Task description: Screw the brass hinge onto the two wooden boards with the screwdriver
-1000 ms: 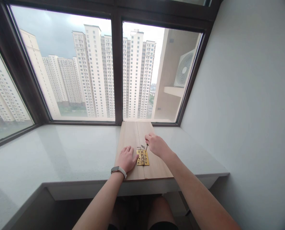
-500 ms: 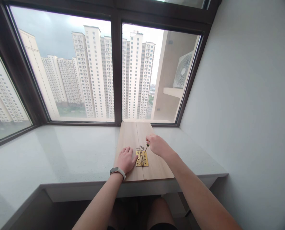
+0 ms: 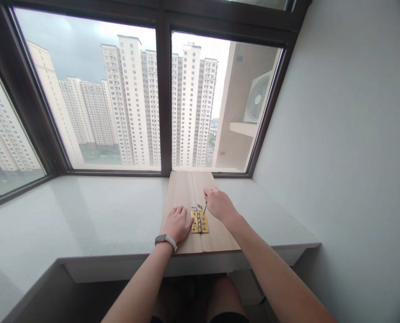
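Observation:
A brass-coloured hinge [image 3: 200, 222] lies opened flat across the seam between two pale wooden boards [image 3: 179, 188]. My left hand [image 3: 177, 223] rests flat on the left board, fingers stretched out, its thumb against the hinge's left edge. In my right hand [image 3: 219, 202], closed above the right board, is a screwdriver [image 3: 205, 207]. Its handle is mostly hidden in my fist, and its shaft slants down to the upper right part of the hinge. Several small dark screws [image 3: 200, 207] lie just beyond the hinge.
Under the boards stretches a white windowsill counter [image 3: 119, 215], its front edge close to my legs. Dark window frames [image 3: 165, 98] stand behind it. A plain wall [image 3: 348, 134] rises on the right.
My right hand has turned slightly around the screwdriver, and my right forearm has shifted a little to the left. My left hand and the hinge stay nearly in place.

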Available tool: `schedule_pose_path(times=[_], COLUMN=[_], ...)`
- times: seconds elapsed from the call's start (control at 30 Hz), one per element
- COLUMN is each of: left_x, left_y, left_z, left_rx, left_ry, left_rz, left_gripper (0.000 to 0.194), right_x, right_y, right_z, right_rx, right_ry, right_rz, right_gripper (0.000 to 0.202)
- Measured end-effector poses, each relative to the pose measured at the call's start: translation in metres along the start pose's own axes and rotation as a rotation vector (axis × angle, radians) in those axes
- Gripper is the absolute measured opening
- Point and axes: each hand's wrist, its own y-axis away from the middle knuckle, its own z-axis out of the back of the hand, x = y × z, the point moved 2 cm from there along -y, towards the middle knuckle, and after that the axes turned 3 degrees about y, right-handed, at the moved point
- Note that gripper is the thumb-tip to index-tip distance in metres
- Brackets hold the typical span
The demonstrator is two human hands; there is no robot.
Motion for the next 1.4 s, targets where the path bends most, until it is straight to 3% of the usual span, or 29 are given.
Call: schedule_pose_path(times=[0.13, 0.27, 0.67, 0.9, 1.07, 1.23, 1.4], left_x=[0.0, 0.0, 0.001, -0.001, -0.001, 0.0, 0.0], left_y=[0.0, 0.0, 0.001, 0.0, 0.0, 0.0, 0.0], left_z=[0.001, 0.001, 0.002, 0.003, 0.003, 0.001, 0.0], left_rx=[-0.003, -0.005, 0.004, 0.003, 0.007, 0.008, -0.001], left_ry=[0.005, 0.01, 0.018, 0.015, 0.007, 0.001, 0.001], left_rz=[0.001, -0.003, 0.002, -0.002, 0.003, 0.003, 0.0], left_gripper=[0.059, 0.056, 0.059, 0.058, 0.059, 0.059, 0.058], right_x=[-0.005, -0.012, -0.019, -0.017, -0.013, -0.014, -0.019], right_y=[0.001, 0.0, -0.008, -0.008, -0.006, -0.004, -0.003], right_z=[-0.001, -0.002, -0.004, -0.002, -0.005, -0.01, 0.005], right_rx=[-0.012, 0.009, 0.034, 0.068, 0.039, -0.048, -0.127], right_ry=[-0.054, -0.131, -0.281, -0.206, -0.14, -0.248, -0.304], right_rz=[0.177, 0.231, 0.226, 0.177, 0.148, 0.1, 0.099], right_gripper=[0.018, 0.024, 0.022, 0.018, 0.014, 0.015, 0.017])
